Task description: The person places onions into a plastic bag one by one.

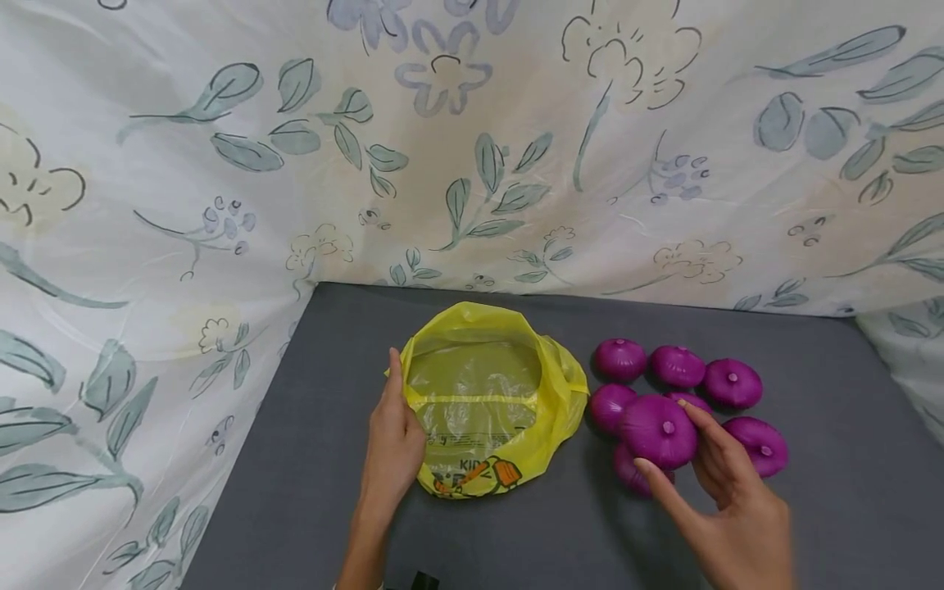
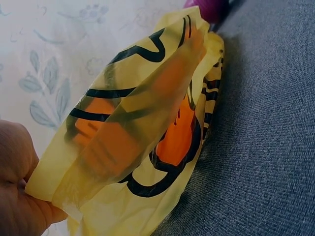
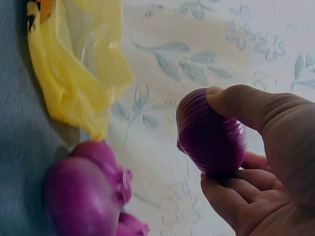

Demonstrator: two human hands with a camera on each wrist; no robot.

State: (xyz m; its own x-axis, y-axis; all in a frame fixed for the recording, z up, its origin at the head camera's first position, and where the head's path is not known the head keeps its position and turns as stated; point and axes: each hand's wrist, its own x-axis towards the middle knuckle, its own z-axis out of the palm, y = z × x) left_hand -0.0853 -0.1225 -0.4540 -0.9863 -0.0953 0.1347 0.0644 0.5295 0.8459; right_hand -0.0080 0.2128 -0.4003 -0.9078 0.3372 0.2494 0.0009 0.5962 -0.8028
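**Onion lifted, bag held wide**

Head view: left hand [image 1: 394, 442] pinching the rim of a yellow bag [image 1: 490, 401], mouth gaping on the grey tabletop [image 1: 295, 459]. Right hand [image 1: 726, 492] gripping one purple onion [image 1: 659, 431], raised above the other onions [image 1: 686, 385] clustered right of the bag.

Left wrist: thumb and fingers [image 2: 19, 196] clamped on the bag [image 2: 142, 128] edge, orange print showing.

Right wrist: grip [image 3: 256, 162] closed round the onion [image 3: 209, 132], thumb on top, fingers beneath; more onions [image 3: 83, 191] below, bag [image 3: 78, 59] beyond.
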